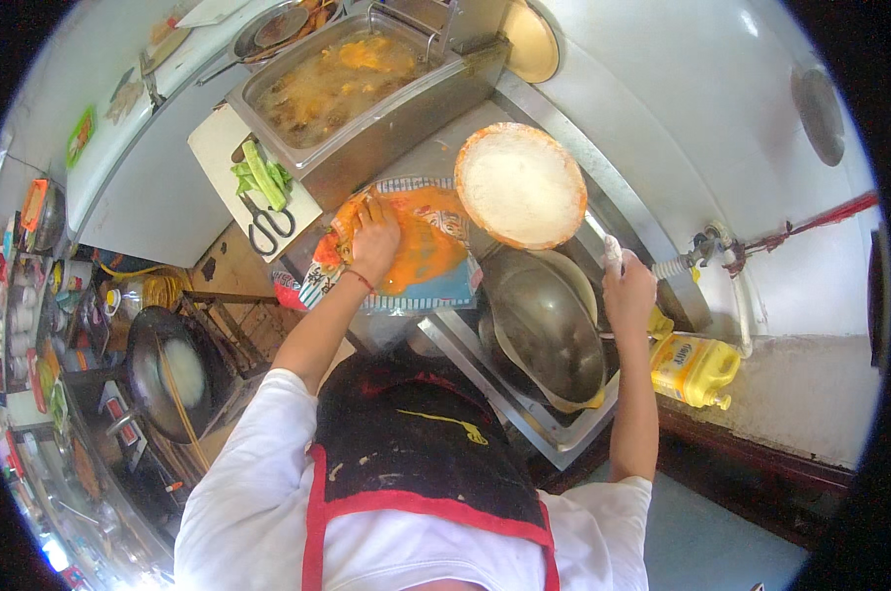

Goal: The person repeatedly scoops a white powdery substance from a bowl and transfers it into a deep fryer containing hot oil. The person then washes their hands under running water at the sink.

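My left hand (375, 240) reaches onto a printed plastic bag (434, 303) smeared with orange batter (423, 247). Its fingertips touch the orange mass; whether they grip a piece there is not clear. In my right hand (628, 292) is a thin, powder-dusted handle (599, 227). The handle runs towards a round, orange-rimmed vessel (520, 185) full of white powder, and its join is partly hidden. Below that vessel, a large dark metal pan (545, 325) sits in the metal counter frame, left of my right forearm.
A deep fryer (342, 81) holds bubbling oil with orange food in it. Black-handled scissors (272, 225) and a green vegetable stalk (266, 177) lie on a white board (223, 148). At right stands a yellow oil jug (693, 368); at left, a wok (172, 369) with long chopsticks.
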`<state>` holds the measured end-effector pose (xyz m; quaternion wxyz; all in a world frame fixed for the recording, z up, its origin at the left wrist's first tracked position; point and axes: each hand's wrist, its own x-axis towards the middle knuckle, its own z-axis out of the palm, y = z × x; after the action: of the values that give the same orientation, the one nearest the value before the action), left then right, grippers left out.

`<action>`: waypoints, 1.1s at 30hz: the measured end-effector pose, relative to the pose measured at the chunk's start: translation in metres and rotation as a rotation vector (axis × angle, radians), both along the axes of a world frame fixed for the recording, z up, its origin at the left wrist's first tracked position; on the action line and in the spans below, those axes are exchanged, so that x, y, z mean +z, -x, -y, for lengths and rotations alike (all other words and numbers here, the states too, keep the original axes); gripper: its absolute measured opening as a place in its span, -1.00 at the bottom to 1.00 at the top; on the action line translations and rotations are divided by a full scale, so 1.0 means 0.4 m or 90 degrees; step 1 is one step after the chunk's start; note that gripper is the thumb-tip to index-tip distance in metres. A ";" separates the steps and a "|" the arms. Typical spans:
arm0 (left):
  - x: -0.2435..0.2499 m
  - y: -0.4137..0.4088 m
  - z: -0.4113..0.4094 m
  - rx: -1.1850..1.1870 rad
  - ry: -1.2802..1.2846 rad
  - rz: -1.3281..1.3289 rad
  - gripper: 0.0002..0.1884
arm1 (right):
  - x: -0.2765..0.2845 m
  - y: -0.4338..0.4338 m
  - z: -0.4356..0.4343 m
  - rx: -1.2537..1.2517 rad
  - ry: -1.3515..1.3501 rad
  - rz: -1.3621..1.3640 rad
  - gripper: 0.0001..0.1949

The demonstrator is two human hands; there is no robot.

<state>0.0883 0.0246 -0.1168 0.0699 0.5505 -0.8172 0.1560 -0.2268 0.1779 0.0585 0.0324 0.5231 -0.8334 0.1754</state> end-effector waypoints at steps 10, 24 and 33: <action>0.048 -0.021 0.057 0.128 -0.160 -0.099 -0.85 | 0.006 0.022 -0.040 0.020 0.037 0.005 -0.61; 0.062 -0.142 0.043 0.121 -0.470 -1.093 -0.83 | -0.063 -0.006 0.084 0.004 0.030 0.507 -0.52; 0.262 -0.134 -0.036 0.034 -0.673 -1.356 -0.70 | -0.089 0.014 0.147 -0.079 0.064 0.554 -0.60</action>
<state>0.1418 0.0392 -0.0121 0.4749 0.3807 -0.2989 -0.7350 -0.2325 0.1192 0.0228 -0.2855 0.3477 -0.7896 0.4172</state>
